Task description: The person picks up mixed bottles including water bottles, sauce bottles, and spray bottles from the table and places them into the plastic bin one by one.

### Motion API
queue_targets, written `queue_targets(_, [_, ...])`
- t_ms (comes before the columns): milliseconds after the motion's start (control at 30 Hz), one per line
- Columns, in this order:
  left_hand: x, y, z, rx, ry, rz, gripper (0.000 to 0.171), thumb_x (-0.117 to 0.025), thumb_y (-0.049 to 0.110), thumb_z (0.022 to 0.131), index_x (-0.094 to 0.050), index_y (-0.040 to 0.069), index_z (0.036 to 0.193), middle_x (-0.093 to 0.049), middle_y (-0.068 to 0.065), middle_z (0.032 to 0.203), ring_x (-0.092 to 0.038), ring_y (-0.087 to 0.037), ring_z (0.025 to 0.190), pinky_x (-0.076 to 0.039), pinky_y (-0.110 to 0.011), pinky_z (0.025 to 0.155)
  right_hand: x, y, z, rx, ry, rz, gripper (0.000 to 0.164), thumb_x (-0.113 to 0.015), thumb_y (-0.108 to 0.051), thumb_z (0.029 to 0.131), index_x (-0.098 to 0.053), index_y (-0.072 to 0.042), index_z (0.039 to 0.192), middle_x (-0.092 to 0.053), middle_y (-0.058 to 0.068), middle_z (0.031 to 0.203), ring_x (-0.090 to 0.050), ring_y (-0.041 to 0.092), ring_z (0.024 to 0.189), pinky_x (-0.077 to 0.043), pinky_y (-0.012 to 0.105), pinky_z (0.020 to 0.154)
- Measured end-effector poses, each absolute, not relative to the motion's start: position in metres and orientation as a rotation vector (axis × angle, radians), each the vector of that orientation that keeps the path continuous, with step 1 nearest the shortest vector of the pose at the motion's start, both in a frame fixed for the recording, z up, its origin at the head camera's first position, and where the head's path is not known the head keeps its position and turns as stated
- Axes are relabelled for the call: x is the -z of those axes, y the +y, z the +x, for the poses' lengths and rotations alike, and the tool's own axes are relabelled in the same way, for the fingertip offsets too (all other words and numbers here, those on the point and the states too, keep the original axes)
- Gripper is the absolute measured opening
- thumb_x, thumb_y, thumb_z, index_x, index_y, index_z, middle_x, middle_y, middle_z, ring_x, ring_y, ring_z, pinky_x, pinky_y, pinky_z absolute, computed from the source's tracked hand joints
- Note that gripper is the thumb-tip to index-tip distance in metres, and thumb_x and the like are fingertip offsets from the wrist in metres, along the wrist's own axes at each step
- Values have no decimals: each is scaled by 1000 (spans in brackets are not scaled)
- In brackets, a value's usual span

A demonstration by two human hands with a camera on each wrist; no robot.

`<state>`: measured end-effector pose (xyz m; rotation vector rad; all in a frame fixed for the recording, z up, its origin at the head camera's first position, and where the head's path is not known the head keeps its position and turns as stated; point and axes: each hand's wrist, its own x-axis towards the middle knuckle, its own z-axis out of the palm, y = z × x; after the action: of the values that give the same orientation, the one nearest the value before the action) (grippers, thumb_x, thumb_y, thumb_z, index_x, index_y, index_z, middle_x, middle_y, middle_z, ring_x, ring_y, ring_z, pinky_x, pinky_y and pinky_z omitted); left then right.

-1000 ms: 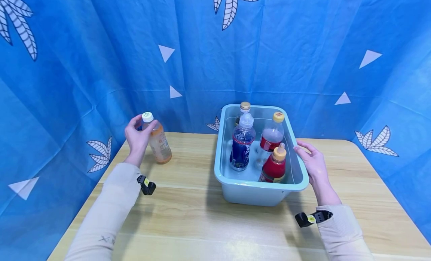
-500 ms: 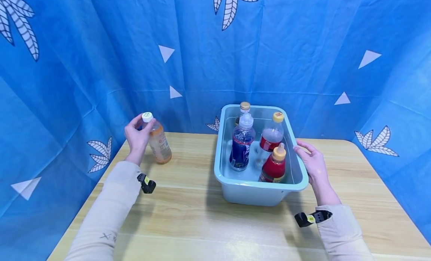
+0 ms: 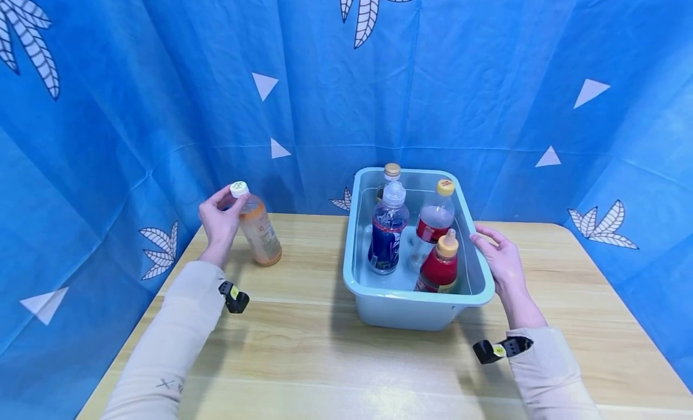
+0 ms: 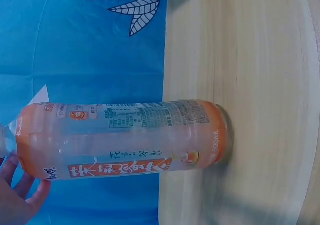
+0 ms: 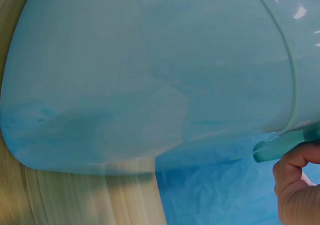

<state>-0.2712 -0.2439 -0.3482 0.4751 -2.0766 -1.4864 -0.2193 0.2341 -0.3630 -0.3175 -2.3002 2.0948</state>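
Observation:
My left hand (image 3: 219,224) grips a plastic drink bottle (image 3: 261,233) by its neck, just under the white cap. It leans, its top toward the hand and its base lower right; in the left wrist view its orange label (image 4: 120,167) shows clearly. Whether the base touches the table cannot be told. At the right, my right hand (image 3: 505,263) holds the rim of a light blue plastic basin (image 3: 422,297). The basin's outer wall (image 5: 125,60) fills most of the right wrist view, with curled fingers (image 5: 295,160) at the rim.
Inside the basin stand a blue-labelled bottle (image 3: 385,242), a yellow-capped clear bottle (image 3: 435,218), a red bottle with an orange cap (image 3: 440,268) and a brown-capped bottle (image 3: 392,171). A blue patterned curtain (image 3: 325,107) hangs behind the wooden table (image 3: 303,342).
The orange-labelled bottle's base has shifted slightly right, so it leans a little more. My left hand keeps its grip. The right hand and the basin stay put.

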Motion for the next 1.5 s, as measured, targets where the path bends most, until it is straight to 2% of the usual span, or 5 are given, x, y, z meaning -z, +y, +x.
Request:
queue_targets(533, [326,-224,-255,1520,-2114,417,52,-70,40,70,-60,18,116,-60,-3,113,-53,-14,100,-43,-32,87,363,234,-220,-2094,-2307,-325,55,-58,-34,85,-43,-7,130,-56,-14,83,-60,-1,71,-50,20,64])
queue_targets(1000, [301,-201,-242,1542,-2160,295,52,-73,38,68,-62,15,113,-62,-6,107,-53,-15,100,-45,-34,84,361,233,-220,-2141,-2254,-324,53,-59,-30,85,-44,-6,129,-60,-16,76,-61,0,67,-50,20,61])
queue_targets(1500, [269,-175,-225,1591,-2177,95,54,-73,41,66,-63,16,113,-63,-4,103,-54,-14,97,-46,-35,80,362,233,-219,-2138,-2259,-304,55,-59,-31,84,-43,-4,129,-59,-15,78,-61,0,69,-50,19,62])
